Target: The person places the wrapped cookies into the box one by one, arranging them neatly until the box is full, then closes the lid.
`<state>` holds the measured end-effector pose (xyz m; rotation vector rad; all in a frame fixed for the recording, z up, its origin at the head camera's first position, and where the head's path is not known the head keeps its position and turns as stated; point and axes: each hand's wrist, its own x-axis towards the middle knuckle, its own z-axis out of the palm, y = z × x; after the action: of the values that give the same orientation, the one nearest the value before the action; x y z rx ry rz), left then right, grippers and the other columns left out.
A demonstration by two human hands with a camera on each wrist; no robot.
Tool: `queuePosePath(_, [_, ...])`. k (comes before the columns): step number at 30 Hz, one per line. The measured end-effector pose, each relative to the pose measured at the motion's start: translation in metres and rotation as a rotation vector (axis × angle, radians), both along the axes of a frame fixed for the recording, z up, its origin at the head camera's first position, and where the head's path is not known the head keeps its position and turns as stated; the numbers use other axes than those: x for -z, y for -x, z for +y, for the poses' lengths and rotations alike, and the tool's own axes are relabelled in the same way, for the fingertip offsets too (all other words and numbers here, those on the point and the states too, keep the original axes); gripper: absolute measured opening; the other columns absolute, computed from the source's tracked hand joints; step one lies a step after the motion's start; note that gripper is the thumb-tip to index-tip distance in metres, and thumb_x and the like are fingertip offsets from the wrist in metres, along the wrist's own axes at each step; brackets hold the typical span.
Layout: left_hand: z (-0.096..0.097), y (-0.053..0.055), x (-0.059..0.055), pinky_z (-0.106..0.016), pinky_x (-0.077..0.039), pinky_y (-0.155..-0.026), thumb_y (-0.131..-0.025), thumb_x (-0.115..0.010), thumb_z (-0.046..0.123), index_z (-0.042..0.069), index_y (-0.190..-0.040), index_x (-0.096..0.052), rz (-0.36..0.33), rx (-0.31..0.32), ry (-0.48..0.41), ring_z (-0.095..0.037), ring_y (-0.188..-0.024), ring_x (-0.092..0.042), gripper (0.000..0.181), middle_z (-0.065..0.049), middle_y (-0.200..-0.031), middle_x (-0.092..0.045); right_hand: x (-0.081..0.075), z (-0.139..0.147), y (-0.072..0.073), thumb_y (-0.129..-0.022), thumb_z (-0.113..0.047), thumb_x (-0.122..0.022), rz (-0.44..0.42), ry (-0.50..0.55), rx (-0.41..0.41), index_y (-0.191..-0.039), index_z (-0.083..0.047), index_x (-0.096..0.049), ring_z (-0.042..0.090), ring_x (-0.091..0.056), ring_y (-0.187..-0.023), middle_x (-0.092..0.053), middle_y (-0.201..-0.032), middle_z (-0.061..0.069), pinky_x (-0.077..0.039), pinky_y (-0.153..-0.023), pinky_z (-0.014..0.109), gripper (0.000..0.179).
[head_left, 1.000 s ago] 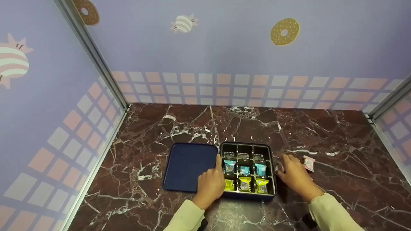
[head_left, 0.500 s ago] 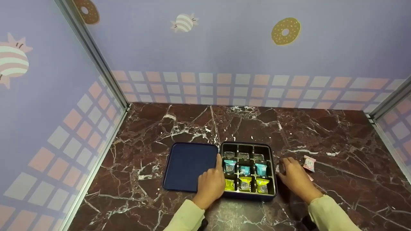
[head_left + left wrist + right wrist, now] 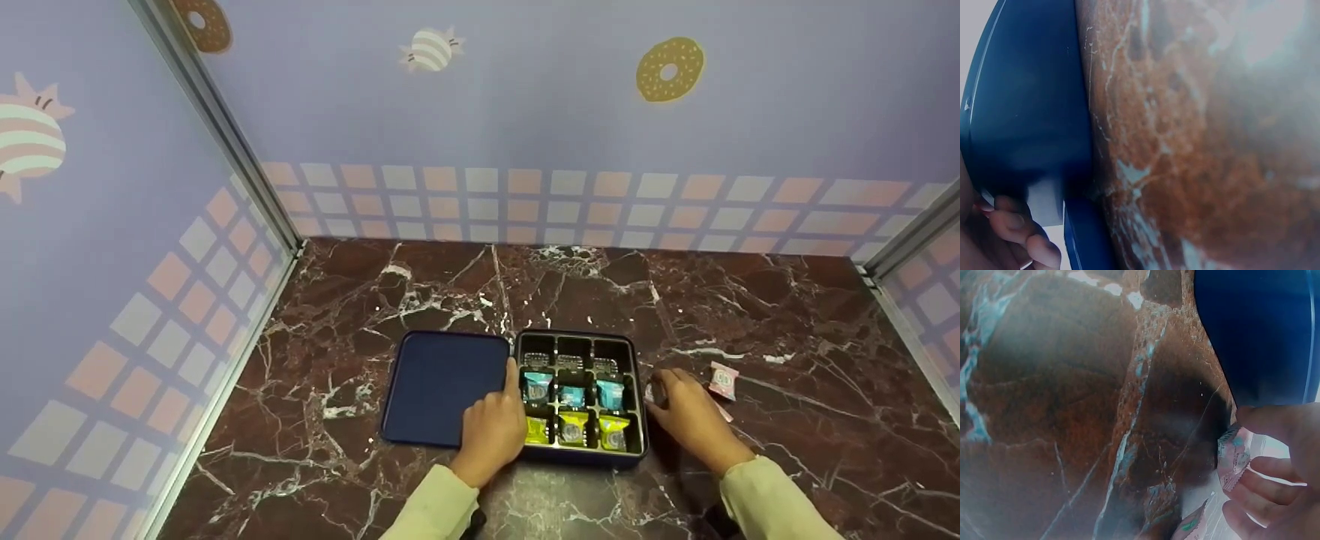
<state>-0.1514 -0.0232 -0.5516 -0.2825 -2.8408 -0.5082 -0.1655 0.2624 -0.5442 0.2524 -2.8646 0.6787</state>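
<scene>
A dark blue tin (image 3: 581, 457) with a divided insert lies on the marble-patterned table. Its middle row has teal-wrapped candies (image 3: 610, 395), its near row yellow ones (image 3: 613, 435); ridged clear plastic shows in the far row. My left hand (image 3: 493, 427) holds the tin's left side, index finger stretched along the rim, other fingers bent. In the left wrist view those fingers (image 3: 1013, 222) curl against the tin's wall. Close beside the tin's right wall, my right hand (image 3: 690, 412) pinches a pink wrapped candy (image 3: 1234, 453) between thumb and fingers, low over the table.
The blue lid (image 3: 442, 390) lies directly left of the tin, partly under the left hand. Another pink candy (image 3: 723, 381) lies right of the right hand, and one more (image 3: 1190, 526) is partly hidden beneath it. Patterned panels (image 3: 525, 112) enclose the table.
My right hand has shifted slightly left and nearer, uncovering part of a pink candy behind it. The left hand keeps its place on the tin.
</scene>
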Motion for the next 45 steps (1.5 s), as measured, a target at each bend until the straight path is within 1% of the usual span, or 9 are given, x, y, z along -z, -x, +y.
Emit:
queuePosePath(4, [0.0,0.0,-0.001,-0.031,-0.025,-0.037,-0.096,-0.047,0.018,0.004,-0.148,-0.038,-0.012,-0.004,0.0,-0.015,-0.039,-0.038,0.054,-0.003,-0.05,-0.051,0.0,0.001,0.001,-0.074,-0.004,-0.076,0.002,0.014,0.007,-0.1,0.003,-0.062,0.029,-0.06,-0.078,-0.062,-0.087,0.015,-0.05,-0.073,0.048,0.031])
queuePosePath(7, [0.0,0.0,-0.002,-0.031,-0.025,-0.037,-0.096,-0.046,0.018,0.005,-0.148,-0.037,-0.016,-0.006,0.002,-0.015,-0.039,-0.038,0.054,-0.003,-0.051,-0.052,0.0,0.001,0.001,-0.075,-0.005,-0.075,0.008,0.015,0.015,-0.099,0.002,-0.061,0.032,-0.062,-0.079,-0.063,-0.088,0.016,-0.051,-0.073,0.049,0.029])
queuePosePath(14, [-0.001,-0.001,0.0,-0.031,-0.023,-0.036,-0.097,-0.048,0.019,0.005,-0.146,-0.04,0.034,-0.002,0.021,-0.016,-0.038,-0.037,0.052,-0.004,-0.05,-0.052,-0.006,0.003,0.003,-0.076,-0.004,-0.072,0.007,0.021,0.032,-0.099,0.001,-0.061,0.029,-0.058,-0.073,-0.062,-0.085,0.015,-0.048,-0.068,0.049,0.026])
queuePosePath(17, [-0.001,-0.001,0.001,-0.031,-0.023,-0.036,-0.097,-0.048,0.018,0.004,-0.146,-0.041,0.043,0.0,0.011,-0.016,-0.038,-0.039,0.052,-0.004,-0.051,-0.053,-0.009,0.003,0.003,-0.076,-0.004,-0.073,0.027,0.021,0.037,-0.096,0.001,-0.059,0.031,-0.058,-0.073,-0.061,-0.083,0.016,-0.048,-0.068,0.05,0.025])
queuePosePath(24, [-0.001,-0.001,0.001,-0.033,-0.025,-0.036,-0.096,-0.048,0.018,0.004,-0.145,-0.041,0.05,0.005,0.01,-0.019,-0.039,-0.044,0.052,-0.006,-0.054,-0.058,-0.011,0.002,0.004,-0.075,-0.001,-0.073,0.1,0.035,0.045,-0.094,0.001,-0.06,0.036,-0.061,-0.078,-0.062,-0.085,0.018,-0.048,-0.07,0.051,0.023])
queuePosePath(31, [-0.001,-0.001,0.001,-0.033,-0.024,-0.036,-0.096,-0.049,0.017,0.003,-0.146,-0.041,0.052,0.005,0.002,-0.019,-0.038,-0.043,0.052,-0.005,-0.053,-0.057,-0.013,0.001,0.005,-0.078,0.0,-0.073,0.131,0.06,0.034,-0.101,0.005,-0.061,0.04,-0.063,-0.09,-0.064,-0.095,0.023,-0.049,-0.079,0.053,0.026])
queuePosePath(35, [-0.001,-0.001,0.001,-0.032,-0.025,-0.036,-0.096,-0.049,0.018,0.003,-0.146,-0.041,0.053,0.003,0.002,-0.018,-0.039,-0.044,0.052,-0.005,-0.054,-0.057,-0.015,0.001,0.005,-0.078,0.001,-0.073,0.153,0.063,0.021,-0.101,0.004,-0.062,0.039,-0.062,-0.09,-0.065,-0.095,0.022,-0.049,-0.079,0.052,0.026])
queuePosePath(38, [-0.001,-0.001,0.001,-0.031,-0.024,-0.036,-0.096,-0.05,0.018,0.004,-0.146,-0.04,0.046,0.0,0.004,-0.017,-0.039,-0.042,0.053,-0.005,-0.053,-0.056,-0.016,0.0,0.006,-0.077,0.002,-0.073,0.175,0.066,0.015,-0.101,0.002,-0.063,0.038,-0.062,-0.089,-0.065,-0.094,0.021,-0.049,-0.077,0.052,0.026])
queuePosePath(45, [-0.001,-0.002,0.0,-0.028,-0.018,-0.035,-0.099,-0.047,0.019,0.005,-0.147,-0.04,0.031,0.004,-0.004,-0.012,-0.036,-0.031,0.051,-0.002,-0.049,-0.05,-0.017,-0.002,0.007,-0.076,0.004,-0.073,0.222,0.072,0.014,-0.1,0.001,-0.063,0.04,-0.063,-0.09,-0.065,-0.095,0.021,-0.049,-0.08,0.053,0.027])
